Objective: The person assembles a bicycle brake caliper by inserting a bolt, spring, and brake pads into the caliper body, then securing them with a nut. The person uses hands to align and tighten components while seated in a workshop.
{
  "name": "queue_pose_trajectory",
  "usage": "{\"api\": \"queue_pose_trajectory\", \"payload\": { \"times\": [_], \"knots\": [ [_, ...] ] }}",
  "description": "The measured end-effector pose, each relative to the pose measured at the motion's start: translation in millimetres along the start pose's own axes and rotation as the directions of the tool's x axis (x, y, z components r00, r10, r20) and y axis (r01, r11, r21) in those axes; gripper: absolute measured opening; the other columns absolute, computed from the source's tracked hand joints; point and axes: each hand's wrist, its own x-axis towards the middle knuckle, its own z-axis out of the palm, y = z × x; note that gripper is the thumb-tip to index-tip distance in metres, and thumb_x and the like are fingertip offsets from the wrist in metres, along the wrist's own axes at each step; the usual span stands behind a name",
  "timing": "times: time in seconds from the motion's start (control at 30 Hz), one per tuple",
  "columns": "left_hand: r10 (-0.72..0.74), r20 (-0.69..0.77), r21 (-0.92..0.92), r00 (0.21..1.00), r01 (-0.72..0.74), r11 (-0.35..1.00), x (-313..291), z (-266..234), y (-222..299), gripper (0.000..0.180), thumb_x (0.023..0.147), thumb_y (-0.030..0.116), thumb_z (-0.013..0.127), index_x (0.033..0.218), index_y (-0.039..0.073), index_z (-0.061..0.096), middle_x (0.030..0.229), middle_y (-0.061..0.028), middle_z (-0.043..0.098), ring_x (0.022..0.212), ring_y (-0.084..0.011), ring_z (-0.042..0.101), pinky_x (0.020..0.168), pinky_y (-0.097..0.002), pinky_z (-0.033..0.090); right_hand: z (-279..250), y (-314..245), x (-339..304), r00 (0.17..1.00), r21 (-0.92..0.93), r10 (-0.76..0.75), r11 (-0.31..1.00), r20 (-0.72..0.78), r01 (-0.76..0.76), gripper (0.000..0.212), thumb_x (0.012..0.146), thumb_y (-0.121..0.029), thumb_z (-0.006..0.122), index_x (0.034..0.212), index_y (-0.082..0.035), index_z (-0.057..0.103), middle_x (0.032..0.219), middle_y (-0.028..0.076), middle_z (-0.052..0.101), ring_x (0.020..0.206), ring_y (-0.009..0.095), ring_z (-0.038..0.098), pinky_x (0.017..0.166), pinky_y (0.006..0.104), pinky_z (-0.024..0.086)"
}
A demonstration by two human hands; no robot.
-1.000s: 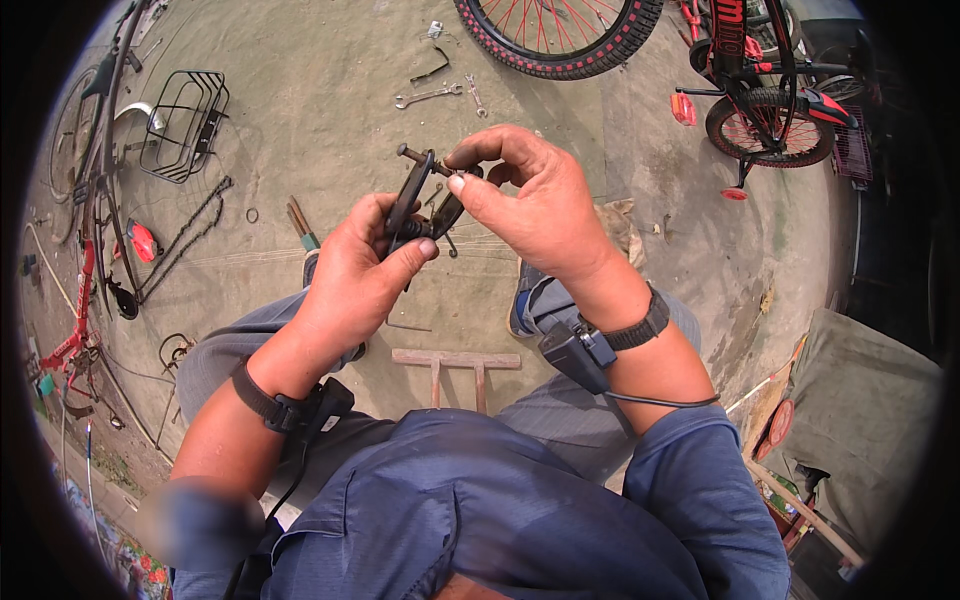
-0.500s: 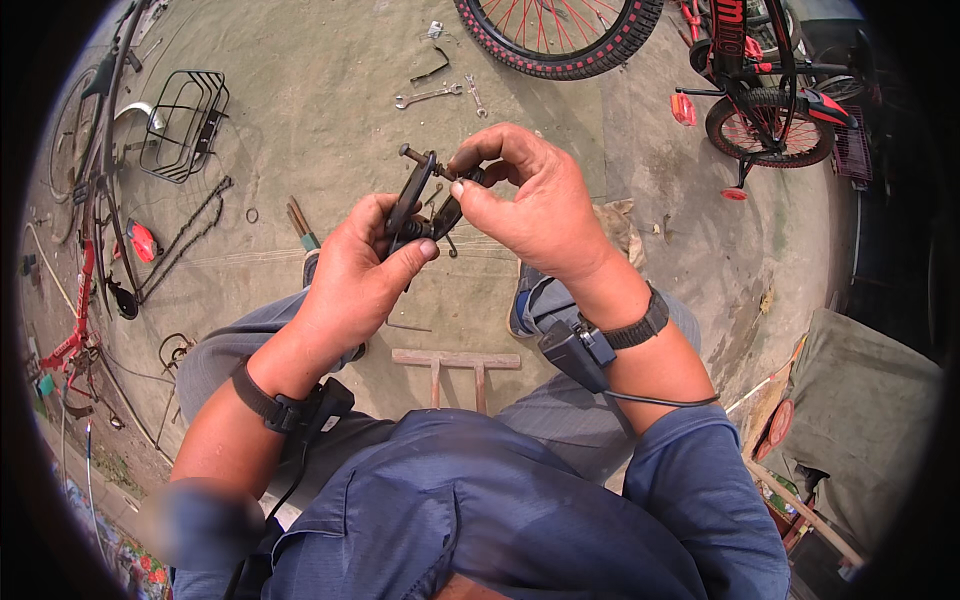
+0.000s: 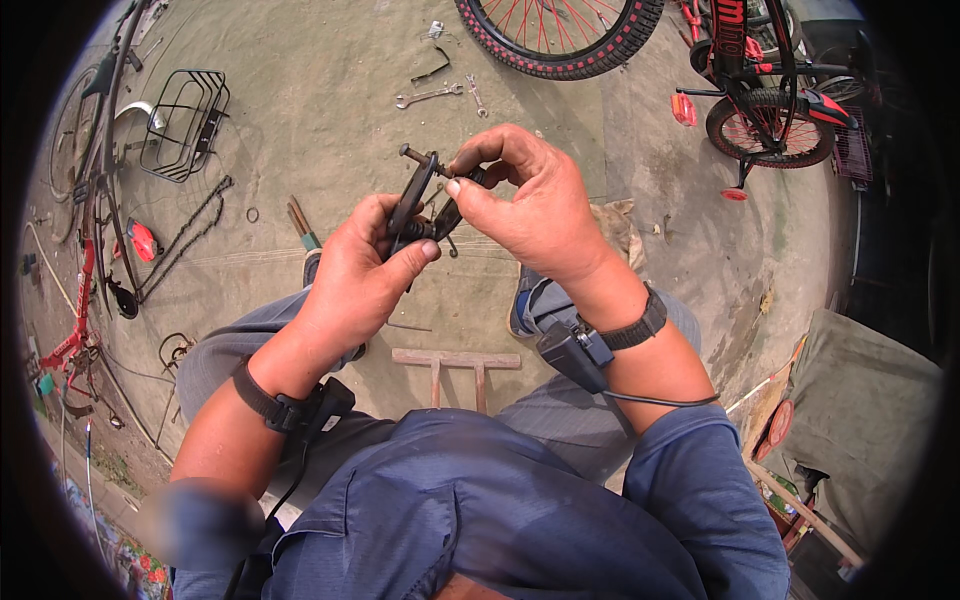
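Between my hands is a black metal bicycle brake caliper (image 3: 411, 200) with two curved arms. A long bolt (image 3: 415, 156) runs through its upper end, its head sticking out toward the far left. My left hand (image 3: 358, 262) is closed round the caliper's lower part, thumb pressed on the near side. My right hand (image 3: 538, 205) pinches at the far end of the bolt with thumb and forefinger. The fingers hide what exactly sits between them. Thin metal pieces hang or show behind the caliper, above the ground.
Spanners (image 3: 430, 95) lie on the ground cloth ahead. A black wire basket (image 3: 185, 125) and a chain (image 3: 190, 235) are at the left, near bicycle parts. Red-spoked bicycle wheels (image 3: 560, 40) stand at the far right. A wooden stool piece (image 3: 456, 358) sits between my knees.
My right thumb has shifted slightly to the left along the bolt's end. The caliper and my left hand hold nearly the same place.
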Motion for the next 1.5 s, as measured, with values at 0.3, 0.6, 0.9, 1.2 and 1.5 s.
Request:
{"api": "queue_pose_trajectory", "payload": {
  "times": [0.3, 0.6, 0.9, 1.2, 1.5],
  "knots": [
    [0.022, 0.003, 0.035, 1.0, -0.022, 0.999, 0.6, -0.1, -1.0, 0.048, 0.094, 0.001, 0.067, 0.136, 0.0, 0.045, 0.113, -0.009, 0.064, 0.101, -0.0141, 0.065, 0.088, -0.0285, 0.054, 3.2, 0.8, -1.0, 1.0, 0.043, 0.004, 0.999, -0.025, -0.003, 0.016, 0.083, -0.009, 0.072, 0.097, -0.001, 0.068, 0.093, 0.004, 0.071, 0.084, 0.008, 0.063, 0.073, 0.0266, 0.051],
    [0.157, 0.004, 0.172, 0.988, -0.155, 0.973, -3.9, 4.6, 3.8, 0.088, 0.093, 0.0, 0.068, 0.162, 0.013, 0.015, 0.113, -0.0101, 0.066, 0.093, -0.0119, 0.066, 0.07, -0.0239, 0.052, 7.2, 2.5, -3.3, 0.999, 0.179, 0.044, 0.983, -0.025, -0.039, 0.017, 0.09, -0.006, 0.072, 0.104, 0.001, 0.065, 0.095, 0.005, 0.07, 0.086, 0.009, 0.063, 0.076, 0.0262, 0.054],
    [0.042, 0.06, 0.068, 0.997, -0.046, 0.997, -5.5, 2.0, 6.6, 0.085, 0.093, -0.001, 0.068, 0.161, 0.013, 0.019, 0.113, -0.0105, 0.065, 0.097, -0.0124, 0.066, 0.077, -0.0257, 0.053, 6.4, 6.0, -4.4, 0.998, 0.255, 0.06, 0.965, -0.001, -0.058, 0.017, 0.092, -0.007, 0.072, 0.106, 0.001, 0.066, 0.096, 0.004, 0.07, 0.087, 0.009, 0.063, 0.077, 0.0262, 0.053],
    [0.032, 0.093, -0.097, 0.995, -0.023, 0.995, -4.6, 2.2, 5.5, 0.083, 0.093, -0.001, 0.068, 0.161, 0.013, 0.021, 0.113, -0.0109, 0.065, 0.095, -0.0122, 0.065, 0.077, -0.0255, 0.053, 3.4, 3.8, -4.7, 0.999, 0.248, 0.043, 0.968, 0.006, -0.043, 0.02, 0.089, -0.006, 0.075, 0.107, -0.001, 0.066, 0.097, 0.004, 0.071, 0.086, 0.008, 0.063, 0.074, 0.0255, 0.053],
    [0.029, 0.11, -0.106, 0.993, -0.017, 0.994, -3.8, 1.9, 7.4, 0.083, 0.094, 0.0, 0.068, 0.161, 0.014, 0.02, 0.112, -0.012, 0.065, 0.095, -0.0127, 0.066, 0.075, -0.0253, 0.052, 2.5, 4.0, -4.7, 0.999, 0.188, 0.032, 0.982, 0.002, -0.032, 0.023, 0.087, -0.007, 0.076, 0.107, -0.002, 0.067, 0.1, 0.004, 0.072, 0.085, 0.008, 0.064, 0.073, 0.0249, 0.053]
  ]
}}
